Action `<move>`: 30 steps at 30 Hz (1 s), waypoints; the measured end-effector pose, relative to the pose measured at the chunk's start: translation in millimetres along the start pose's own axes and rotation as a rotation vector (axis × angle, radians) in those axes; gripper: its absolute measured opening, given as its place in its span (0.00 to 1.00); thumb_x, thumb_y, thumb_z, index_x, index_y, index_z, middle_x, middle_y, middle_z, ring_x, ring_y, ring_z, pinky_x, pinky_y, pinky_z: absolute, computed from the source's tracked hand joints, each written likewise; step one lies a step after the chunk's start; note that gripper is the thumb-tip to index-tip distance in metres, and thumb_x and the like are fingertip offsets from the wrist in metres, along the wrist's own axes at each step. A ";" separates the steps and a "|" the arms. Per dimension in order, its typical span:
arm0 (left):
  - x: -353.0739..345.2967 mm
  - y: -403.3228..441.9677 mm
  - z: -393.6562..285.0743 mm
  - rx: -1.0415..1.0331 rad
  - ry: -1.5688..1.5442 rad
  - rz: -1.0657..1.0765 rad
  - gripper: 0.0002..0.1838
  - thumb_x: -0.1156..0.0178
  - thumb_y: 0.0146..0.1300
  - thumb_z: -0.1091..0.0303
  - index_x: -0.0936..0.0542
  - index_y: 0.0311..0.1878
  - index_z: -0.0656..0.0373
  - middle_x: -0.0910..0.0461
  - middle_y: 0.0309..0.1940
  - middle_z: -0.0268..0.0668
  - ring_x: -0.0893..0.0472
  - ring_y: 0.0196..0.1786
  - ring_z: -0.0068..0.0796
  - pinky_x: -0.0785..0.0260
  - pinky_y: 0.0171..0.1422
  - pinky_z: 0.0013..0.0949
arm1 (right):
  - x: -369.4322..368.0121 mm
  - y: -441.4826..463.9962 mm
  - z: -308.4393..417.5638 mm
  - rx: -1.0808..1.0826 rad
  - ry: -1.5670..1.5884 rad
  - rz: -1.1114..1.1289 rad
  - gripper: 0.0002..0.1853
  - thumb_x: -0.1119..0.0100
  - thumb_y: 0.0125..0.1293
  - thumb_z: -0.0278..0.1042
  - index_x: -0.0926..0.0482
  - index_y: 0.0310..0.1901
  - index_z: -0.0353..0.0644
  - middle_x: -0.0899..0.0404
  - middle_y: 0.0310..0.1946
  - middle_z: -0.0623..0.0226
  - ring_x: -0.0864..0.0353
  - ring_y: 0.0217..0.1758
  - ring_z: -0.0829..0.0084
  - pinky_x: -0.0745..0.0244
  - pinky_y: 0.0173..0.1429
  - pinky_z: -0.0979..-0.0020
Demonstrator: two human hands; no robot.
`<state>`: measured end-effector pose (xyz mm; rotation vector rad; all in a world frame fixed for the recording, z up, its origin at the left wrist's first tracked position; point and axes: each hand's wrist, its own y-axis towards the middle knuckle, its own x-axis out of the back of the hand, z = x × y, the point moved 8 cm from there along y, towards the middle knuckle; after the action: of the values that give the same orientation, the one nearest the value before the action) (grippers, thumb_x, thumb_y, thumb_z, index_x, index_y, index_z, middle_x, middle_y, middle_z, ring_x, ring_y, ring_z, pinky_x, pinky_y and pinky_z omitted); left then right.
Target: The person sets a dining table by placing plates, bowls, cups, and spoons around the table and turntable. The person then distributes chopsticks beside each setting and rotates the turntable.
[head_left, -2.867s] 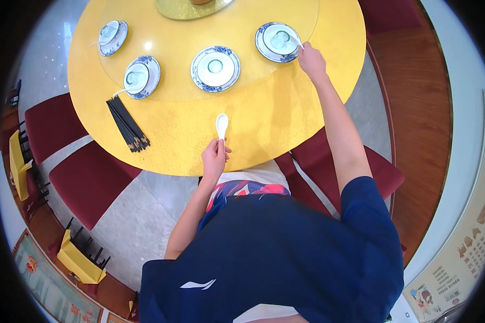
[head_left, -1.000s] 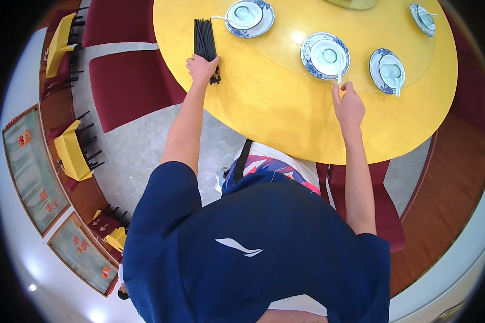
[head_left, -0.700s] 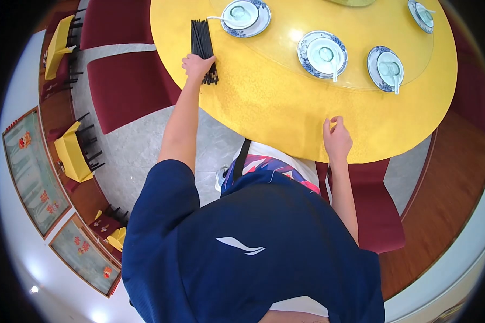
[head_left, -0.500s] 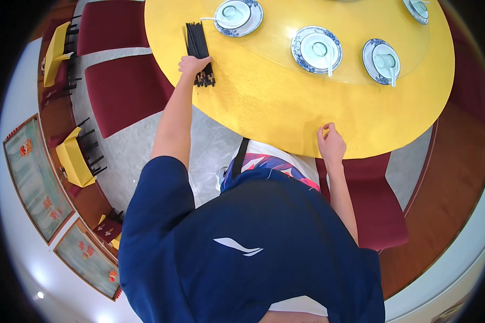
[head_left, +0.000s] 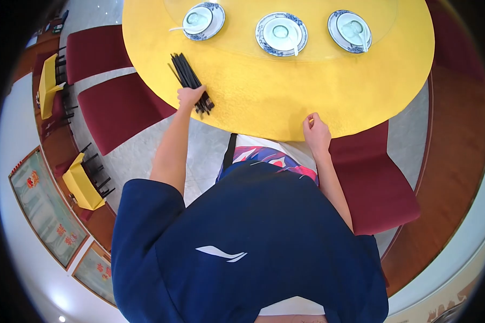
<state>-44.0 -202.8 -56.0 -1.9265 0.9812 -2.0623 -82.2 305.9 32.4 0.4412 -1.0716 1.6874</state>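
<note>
My left hand (head_left: 191,97) is wrapped round a bundle of black chopsticks (head_left: 184,71) at the left front of the yellow table (head_left: 242,91). Near the front edge, my right hand (head_left: 316,132) has its fingers curled together, with nothing visible in them. Behind the hands stand three blue-and-white place settings: a left plate (head_left: 217,27), a middle plate (head_left: 303,40) and a right plate (head_left: 335,37). Each carries a bowl, a small greenish glass and a white spoon. The left spoon (head_left: 179,28) points leftward; the other two point toward me.
Dark red chairs (head_left: 118,110) stand at the left of the table, and another red chair (head_left: 374,188) is at the right front. Small yellow-covered tables (head_left: 82,183) line the far left. A curved brown wooden surface (head_left: 458,151) runs along the right.
The white spoon once in my left hand is gone from it; that hand now grips the chopsticks, which have tilted. My right hand has drawn back from the plates, and a spoon lies on the middle setting.
</note>
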 end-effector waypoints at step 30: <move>-43.8 -78.2 -24.3 -0.039 -0.288 -0.138 0.24 0.40 0.50 0.56 0.18 0.41 0.71 0.18 0.41 0.55 0.18 0.48 0.50 0.26 0.54 0.43 | 8.3 -56.4 -130.4 -0.014 -0.109 0.181 0.11 0.47 0.62 0.41 0.23 0.37 0.42 0.18 0.30 0.52 0.18 0.38 0.50 0.24 0.42 0.55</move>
<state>-35.0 -110.7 -48.6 -2.2874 0.8503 -1.7707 -8.0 421.0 -6.3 0.4423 -1.2330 1.8303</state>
